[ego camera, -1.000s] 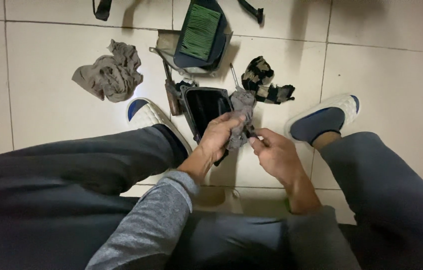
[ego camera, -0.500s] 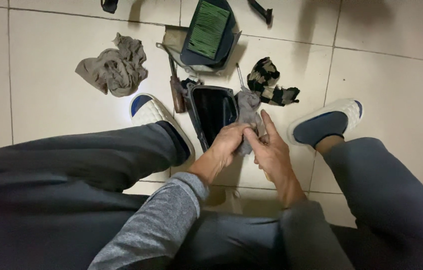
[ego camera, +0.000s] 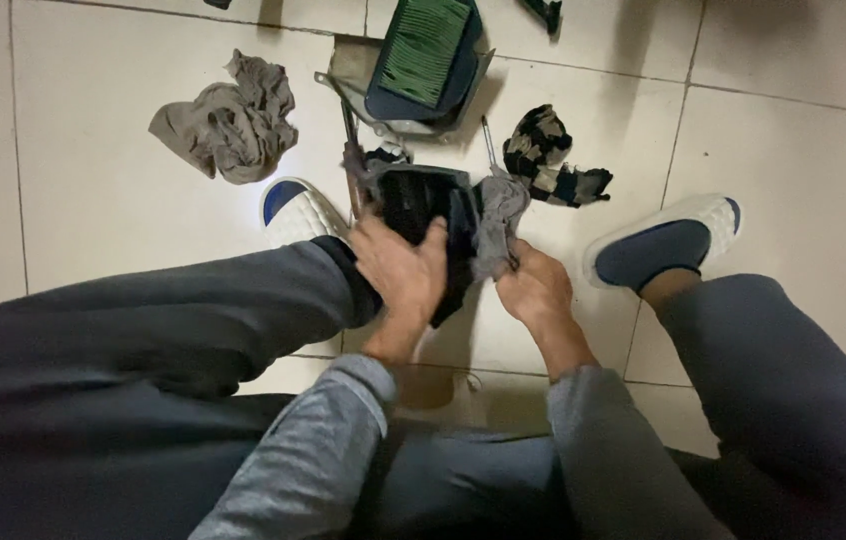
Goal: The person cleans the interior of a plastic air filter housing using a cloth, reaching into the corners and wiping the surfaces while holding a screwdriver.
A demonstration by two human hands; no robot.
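Note:
I sit over a tiled floor with my knees apart. My left hand (ego camera: 401,268) grips a black plastic part (ego camera: 433,210), lifted and tilted between my legs. My right hand (ego camera: 535,290) pinches a small grey rag (ego camera: 495,222) pressed against the part's right side. The lower half of the black part is hidden behind my left hand.
A crumpled grey cloth (ego camera: 231,122) lies at the upper left. A dark housing with a green pleated filter (ego camera: 423,55) sits at the top centre. A dark patterned rag (ego camera: 548,158) lies right of it. My white slip-on shoes (ego camera: 668,243) flank the work.
My left hand has taken hold of the black part and lifted it off the floor. My right hand, which was joined with the left on the rag, now holds the rag against the part.

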